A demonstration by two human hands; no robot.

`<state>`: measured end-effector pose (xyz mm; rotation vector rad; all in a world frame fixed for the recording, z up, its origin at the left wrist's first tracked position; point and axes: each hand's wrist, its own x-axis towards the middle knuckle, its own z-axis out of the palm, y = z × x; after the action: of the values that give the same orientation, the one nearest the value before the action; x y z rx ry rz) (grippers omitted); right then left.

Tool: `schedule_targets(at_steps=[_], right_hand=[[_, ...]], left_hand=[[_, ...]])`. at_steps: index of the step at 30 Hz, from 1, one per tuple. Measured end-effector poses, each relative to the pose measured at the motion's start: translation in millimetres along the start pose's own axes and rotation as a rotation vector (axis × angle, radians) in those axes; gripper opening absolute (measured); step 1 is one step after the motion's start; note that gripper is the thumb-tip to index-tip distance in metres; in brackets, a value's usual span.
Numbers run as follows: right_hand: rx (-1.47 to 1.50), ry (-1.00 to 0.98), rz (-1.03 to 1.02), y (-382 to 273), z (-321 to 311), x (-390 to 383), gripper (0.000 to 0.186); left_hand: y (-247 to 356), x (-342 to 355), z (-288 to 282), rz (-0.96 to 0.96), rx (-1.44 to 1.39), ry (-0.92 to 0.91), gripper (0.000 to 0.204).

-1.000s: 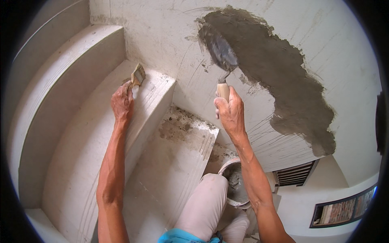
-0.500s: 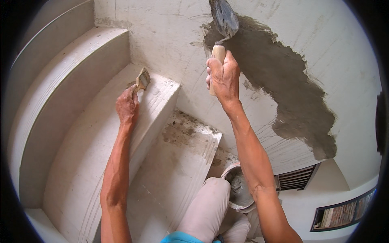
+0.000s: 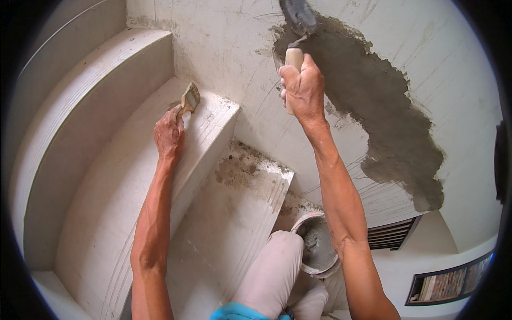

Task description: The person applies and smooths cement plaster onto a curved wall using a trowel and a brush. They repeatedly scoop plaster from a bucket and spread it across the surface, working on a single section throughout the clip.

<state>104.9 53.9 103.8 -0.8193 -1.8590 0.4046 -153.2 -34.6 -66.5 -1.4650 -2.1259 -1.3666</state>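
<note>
With fingers wrapped round its pale wooden handle, my right hand (image 3: 305, 90) grips a trowel (image 3: 300, 17). Its grey, mortar-smeared blade lies over the upper left end of a dark wet mortar patch (image 3: 392, 114) on the wall; whether the blade's face touches it, I cannot tell. My left hand (image 3: 169, 133) rests on a stair step, closed on a flat paintbrush (image 3: 190, 98). The brush's dirty head points away from me, above the step's surface. Part of the brush handle is hidden in my fingers.
Curved pale steps (image 3: 101, 80) rise on the left, and a lower step (image 3: 224, 213) has dark stains. Beside my knee stands a bucket (image 3: 303, 217) with grey mortar inside. A slatted vent (image 3: 392, 234) and a dark-framed opening (image 3: 450, 280) are at lower right.
My right hand and the trowel have shifted slightly right and up along the wall. My left hand with the paintbrush has hardly moved.
</note>
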Motion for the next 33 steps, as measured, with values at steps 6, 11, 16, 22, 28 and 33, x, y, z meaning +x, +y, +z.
schedule_targets(at_steps=[6, 11, 16, 22, 28, 33], right_hand=[[0.029, -0.226, 0.272, 0, 7, -20, 0.025], [0.015, -0.099, 0.118, -15, -3, 3, 0.024], [-0.096, -0.182, 0.126, 13, 6, -4, 0.025], [0.003, -0.184, 0.203, -10, -1, -3, 0.025], [-0.052, -0.297, 0.245, 4, 2, -8, 0.026], [-0.049, -0.246, 0.22, 9, 1, -19, 0.025]], left_hand=[[-3, 0, 0, 0.0, 0.012, -0.007, 0.025], [-4, -2, 0, -0.015, -0.015, 0.004, 0.026], [-1, 0, 0, 0.0, -0.009, 0.001, 0.026], [-6, -2, 2, -0.001, 0.007, 0.001, 0.026], [-8, 0, 3, 0.015, 0.0, -0.009, 0.027], [-6, -1, 6, 0.005, -0.005, 0.003, 0.027]])
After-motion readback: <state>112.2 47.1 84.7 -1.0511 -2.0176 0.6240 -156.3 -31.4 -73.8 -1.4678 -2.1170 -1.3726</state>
